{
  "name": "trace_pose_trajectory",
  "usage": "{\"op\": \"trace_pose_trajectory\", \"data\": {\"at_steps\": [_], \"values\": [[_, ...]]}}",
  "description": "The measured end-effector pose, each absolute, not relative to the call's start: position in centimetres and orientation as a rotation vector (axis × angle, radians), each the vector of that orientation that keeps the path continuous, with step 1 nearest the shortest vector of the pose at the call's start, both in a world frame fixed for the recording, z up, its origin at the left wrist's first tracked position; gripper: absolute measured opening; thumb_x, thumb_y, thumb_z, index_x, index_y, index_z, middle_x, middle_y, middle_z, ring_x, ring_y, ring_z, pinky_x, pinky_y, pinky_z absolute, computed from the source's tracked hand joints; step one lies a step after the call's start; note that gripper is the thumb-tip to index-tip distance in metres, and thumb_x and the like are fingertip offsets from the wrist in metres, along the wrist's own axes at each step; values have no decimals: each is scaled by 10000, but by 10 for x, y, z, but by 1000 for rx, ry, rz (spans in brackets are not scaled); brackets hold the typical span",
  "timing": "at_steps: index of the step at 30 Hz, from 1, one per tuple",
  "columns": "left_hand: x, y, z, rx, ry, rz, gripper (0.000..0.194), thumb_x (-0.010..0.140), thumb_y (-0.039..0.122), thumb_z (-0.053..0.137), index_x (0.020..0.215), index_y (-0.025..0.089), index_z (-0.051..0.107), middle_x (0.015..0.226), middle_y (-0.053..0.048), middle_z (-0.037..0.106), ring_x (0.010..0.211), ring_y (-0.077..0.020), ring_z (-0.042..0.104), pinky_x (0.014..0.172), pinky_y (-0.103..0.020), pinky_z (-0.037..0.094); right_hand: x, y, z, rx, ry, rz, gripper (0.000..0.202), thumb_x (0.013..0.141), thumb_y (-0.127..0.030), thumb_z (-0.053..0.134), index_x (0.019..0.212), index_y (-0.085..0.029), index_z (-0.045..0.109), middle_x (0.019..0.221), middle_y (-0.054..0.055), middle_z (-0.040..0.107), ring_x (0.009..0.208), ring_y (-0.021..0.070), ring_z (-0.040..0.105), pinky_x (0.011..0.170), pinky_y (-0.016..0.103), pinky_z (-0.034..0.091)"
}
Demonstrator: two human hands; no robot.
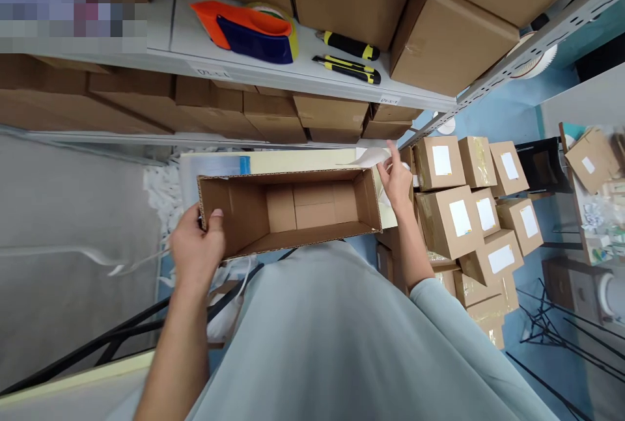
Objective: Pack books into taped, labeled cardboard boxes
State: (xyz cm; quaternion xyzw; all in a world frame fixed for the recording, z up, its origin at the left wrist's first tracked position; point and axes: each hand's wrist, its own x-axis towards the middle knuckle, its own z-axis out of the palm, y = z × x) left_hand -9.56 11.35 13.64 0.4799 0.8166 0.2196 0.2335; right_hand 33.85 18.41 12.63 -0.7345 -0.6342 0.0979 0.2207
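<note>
An open, long cardboard box [312, 206] lies in front of my body, its inside bare and its opening facing me. My left hand [198, 242] is closed around the box's left end, with the thumb inside the wall and the fingers hidden behind it. Just past the box's right end, my right hand [396, 180] pinches a curled piece of white paper [372, 157], its index finger pointing up. Part of the paper is hidden by the fingers. Behind the box shows a pale yellow surface [303, 159] with a translucent, blue-edged item [215, 164] on it.
On the grey shelf [195, 43] above sit an orange and blue tape dispenser [254, 30] and two box cutters [349, 69], among cardboard boxes. Several labelled, taped cartons [459, 219] are stacked at right. A metal shelf post [527, 50] slants past the upper right.
</note>
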Motion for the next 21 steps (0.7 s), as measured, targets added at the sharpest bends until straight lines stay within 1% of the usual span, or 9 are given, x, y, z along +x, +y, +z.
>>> {"op": "trace_pose_trajectory", "data": {"at_steps": [3,5,7,10,12,14,16,19,21], "values": [[-97,113,138,1314,2276,554,608,885,473,519,1304,127,791,974,-139,768,868,-324,676,859,-428,565,355,188,134,-2121,-1741,221,461,1166,-420,440,1415,-209,765,1148,134,850,1038,277,794,930,346,575],[-97,112,140,1285,2304,530,571,893,455,529,1284,134,794,931,-131,756,845,-328,677,868,-444,582,368,189,138,-2310,-1570,156,507,1175,-411,393,1396,-183,789,1118,163,856,1033,312,797,932,384,582],[-96,113,142,1254,2300,544,535,909,425,546,1294,145,791,949,-126,767,860,-322,693,893,-440,594,378,184,139,-2469,-1490,165,500,1171,-406,408,1392,-184,799,1120,179,858,1043,334,797,945,420,585],[-94,118,146,1252,2246,611,553,963,369,556,1434,151,745,1177,-154,813,1036,-329,744,1008,-446,589,381,169,138,-2623,-1602,356,402,1110,-388,579,1353,-173,815,1168,217,853,1121,360,796,992,451,583],[-94,125,147,1259,2204,624,605,998,348,558,1554,139,674,1350,-191,792,1174,-356,748,1095,-492,564,375,157,141,-2654,-1618,475,416,1078,-414,638,1331,-133,810,1134,241,852,1097,363,808,988,452,591],[-94,130,145,1250,2168,615,642,1022,343,565,1622,120,614,1427,-222,764,1243,-379,742,1148,-534,542,364,146,149,-2553,-1562,584,511,1101,-522,579,1314,-113,798,1068,222,856,948,330,828,934,429,605],[-95,132,139,1234,2134,651,637,1032,331,578,1633,122,600,1460,-219,750,1276,-369,738,1182,-527,530,350,138,161,-2372,-1515,687,654,1094,-683,505,1273,-127,798,1031,180,857,802,283,816,863,395,610],[-101,126,125,1208,2029,832,586,1051,344,603,1601,143,617,1500,-187,731,1293,-314,735,1182,-453,544,327,127,180,-2251,-1550,668,810,932,-894,597,1171,-152,815,1013,164,852,823,291,805,833,395,602],[-113,119,112,1172,1943,972,538,1095,398,578,1567,146,635,1513,-182,719,1319,-290,724,1168,-414,552,310,120,190,-2290,-1585,534,843,862,-926,646,1156,-155,817,993,167,849,866,318,800,848,424,593]]}}
